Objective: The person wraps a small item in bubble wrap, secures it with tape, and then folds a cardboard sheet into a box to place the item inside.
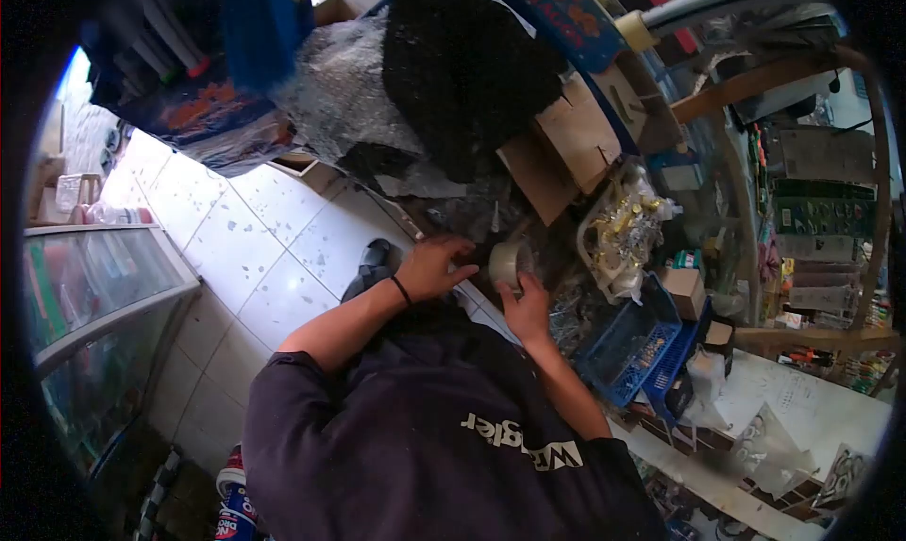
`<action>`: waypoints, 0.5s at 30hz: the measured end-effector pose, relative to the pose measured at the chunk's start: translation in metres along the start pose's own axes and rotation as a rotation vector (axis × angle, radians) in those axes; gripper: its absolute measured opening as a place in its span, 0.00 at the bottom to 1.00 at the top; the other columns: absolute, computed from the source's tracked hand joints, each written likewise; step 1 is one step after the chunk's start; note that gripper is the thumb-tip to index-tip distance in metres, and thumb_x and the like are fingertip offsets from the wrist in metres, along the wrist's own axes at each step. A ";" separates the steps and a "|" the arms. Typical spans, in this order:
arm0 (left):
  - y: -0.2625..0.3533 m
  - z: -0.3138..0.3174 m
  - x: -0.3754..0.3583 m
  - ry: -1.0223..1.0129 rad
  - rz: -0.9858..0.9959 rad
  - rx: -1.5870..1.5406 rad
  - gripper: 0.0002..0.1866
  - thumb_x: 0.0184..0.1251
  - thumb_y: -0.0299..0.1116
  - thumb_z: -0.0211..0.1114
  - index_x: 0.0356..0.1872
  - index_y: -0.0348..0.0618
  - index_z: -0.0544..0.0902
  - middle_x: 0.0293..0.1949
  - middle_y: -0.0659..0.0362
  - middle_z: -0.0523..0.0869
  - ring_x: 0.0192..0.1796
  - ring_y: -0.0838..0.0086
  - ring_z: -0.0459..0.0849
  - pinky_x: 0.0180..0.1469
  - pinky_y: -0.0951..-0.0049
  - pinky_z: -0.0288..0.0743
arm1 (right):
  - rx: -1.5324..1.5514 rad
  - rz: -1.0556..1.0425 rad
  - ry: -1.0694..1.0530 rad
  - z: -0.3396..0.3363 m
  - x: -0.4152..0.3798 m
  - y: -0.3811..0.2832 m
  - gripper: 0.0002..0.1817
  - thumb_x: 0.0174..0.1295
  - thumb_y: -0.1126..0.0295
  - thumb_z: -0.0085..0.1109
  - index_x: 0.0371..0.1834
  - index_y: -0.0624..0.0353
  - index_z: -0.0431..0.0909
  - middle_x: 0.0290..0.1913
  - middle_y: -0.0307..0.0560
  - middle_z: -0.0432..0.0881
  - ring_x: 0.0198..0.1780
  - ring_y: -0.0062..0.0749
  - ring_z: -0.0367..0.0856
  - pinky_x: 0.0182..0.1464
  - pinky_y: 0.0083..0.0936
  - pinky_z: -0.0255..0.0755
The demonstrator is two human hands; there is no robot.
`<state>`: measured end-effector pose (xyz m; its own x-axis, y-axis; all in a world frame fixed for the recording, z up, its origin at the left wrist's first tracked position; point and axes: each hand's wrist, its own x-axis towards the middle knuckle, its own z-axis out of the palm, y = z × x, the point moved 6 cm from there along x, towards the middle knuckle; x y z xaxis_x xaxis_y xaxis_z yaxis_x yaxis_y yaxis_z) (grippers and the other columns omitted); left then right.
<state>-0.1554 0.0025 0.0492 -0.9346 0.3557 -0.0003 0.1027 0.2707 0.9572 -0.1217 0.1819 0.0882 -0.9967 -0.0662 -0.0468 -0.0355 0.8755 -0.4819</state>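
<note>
My right hand (528,307) grips a roll of clear packing tape (506,266), with the thumb and fingers at its lower rim. To the left, my left hand (436,269) has its thumb and fingers apart, a short way from the roll; I see nothing held in it. A black band circles the left wrist. Beyond both hands lies a dark, shadowed heap with clear plastic. Large sheets of bubble wrap (344,88) and a black textured bundle (462,79) rise behind it. An open cardboard box (571,149) stands beyond my right hand.
Bags of gold and silver pieces (625,225) fill a basket on the right, above a blue plastic crate (630,352). A glass display case (113,296) stands at left on the white tiled floor (255,225). Hanging packets (821,201) line the right wall.
</note>
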 end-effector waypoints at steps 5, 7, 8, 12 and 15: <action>0.028 0.035 0.014 -0.025 0.067 0.013 0.17 0.52 0.40 0.66 0.42 0.44 0.78 0.45 0.50 0.77 0.50 0.56 0.76 0.49 0.63 0.71 | 0.305 0.143 -0.100 -0.021 -0.015 -0.001 0.15 0.58 0.64 0.57 0.39 0.66 0.75 0.36 0.58 0.78 0.39 0.49 0.79 0.39 0.35 0.70; 0.033 0.048 0.021 -0.036 0.097 -0.001 0.15 0.52 0.38 0.67 0.39 0.44 0.78 0.43 0.51 0.78 0.47 0.56 0.77 0.47 0.63 0.72 | 0.352 0.189 -0.110 -0.021 -0.023 0.008 0.14 0.58 0.65 0.57 0.39 0.66 0.75 0.34 0.57 0.78 0.37 0.46 0.79 0.38 0.32 0.70; 0.036 0.057 0.024 -0.049 0.114 -0.011 0.14 0.51 0.37 0.67 0.38 0.44 0.78 0.41 0.51 0.78 0.46 0.56 0.77 0.46 0.63 0.72 | 0.405 0.272 -0.124 -0.018 -0.029 0.017 0.14 0.58 0.65 0.57 0.39 0.66 0.75 0.34 0.56 0.79 0.37 0.45 0.79 0.38 0.31 0.70; 0.039 0.091 0.033 -0.213 0.151 0.001 0.11 0.50 0.34 0.67 0.33 0.43 0.78 0.38 0.53 0.79 0.41 0.56 0.79 0.42 0.63 0.73 | 0.444 0.360 -0.078 -0.017 -0.061 0.045 0.10 0.61 0.69 0.55 0.40 0.65 0.75 0.33 0.45 0.80 0.34 0.23 0.76 0.38 0.23 0.69; 0.048 0.107 0.029 -0.233 0.183 -0.006 0.09 0.50 0.32 0.66 0.31 0.42 0.78 0.36 0.53 0.79 0.39 0.56 0.79 0.41 0.62 0.73 | 0.545 0.363 -0.030 -0.022 -0.075 0.049 0.11 0.62 0.67 0.55 0.40 0.65 0.74 0.33 0.44 0.79 0.35 0.22 0.74 0.39 0.22 0.68</action>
<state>-0.1414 0.1220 0.0645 -0.7972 0.5941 0.1071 0.2600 0.1777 0.9491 -0.0501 0.2407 0.0875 -0.9357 0.1680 -0.3103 0.3526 0.4771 -0.8050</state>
